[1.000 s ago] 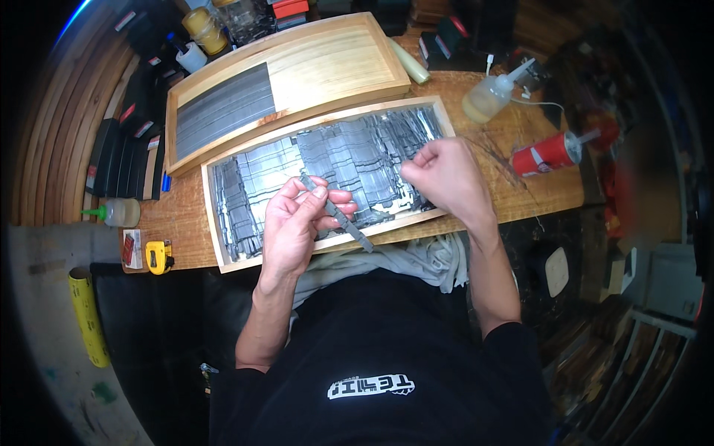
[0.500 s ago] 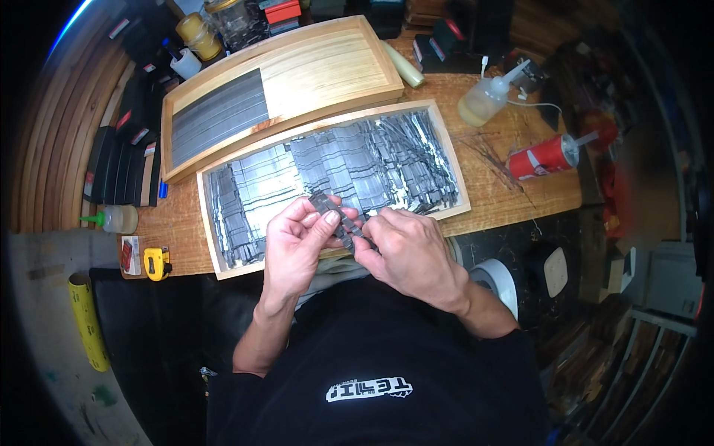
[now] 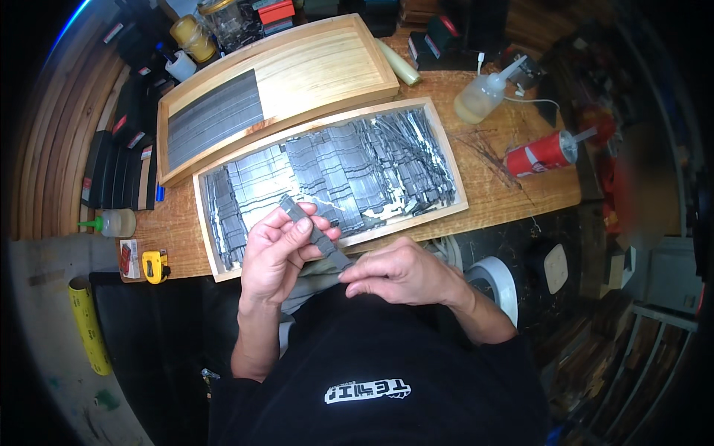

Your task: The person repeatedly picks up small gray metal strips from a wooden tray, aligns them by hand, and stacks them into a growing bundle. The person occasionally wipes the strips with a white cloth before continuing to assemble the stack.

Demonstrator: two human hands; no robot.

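My left hand (image 3: 271,249) pinches a small bundle of thin dark grey strips (image 3: 321,241) between thumb and fingers, slanting down to the right. At the bundle's lower end is my right hand (image 3: 398,273), its thumb and fingertips pressed together; whatever lies between them is hidden. Beyond both hands, a shallow wooden tray (image 3: 204,230) holds many similar grey strips, laid in rows at the left and middle and jumbled at the right. Behind it stands a second wooden tray (image 3: 320,63), whose left part carries neat rows of flat grey strips (image 3: 217,115).
On the wooden table (image 3: 520,197) are a squeeze bottle (image 3: 480,99) and a red can (image 3: 541,154) at the right. A yellow tape measure (image 3: 155,266), a small box (image 3: 129,259) and a green-tipped bottle (image 3: 115,222) sit at the left. Dark boxes (image 3: 119,175) line the left edge.
My hands have moved apart, the left one leftward and the right one down to the lower end of the strips. More of the bundle now shows.
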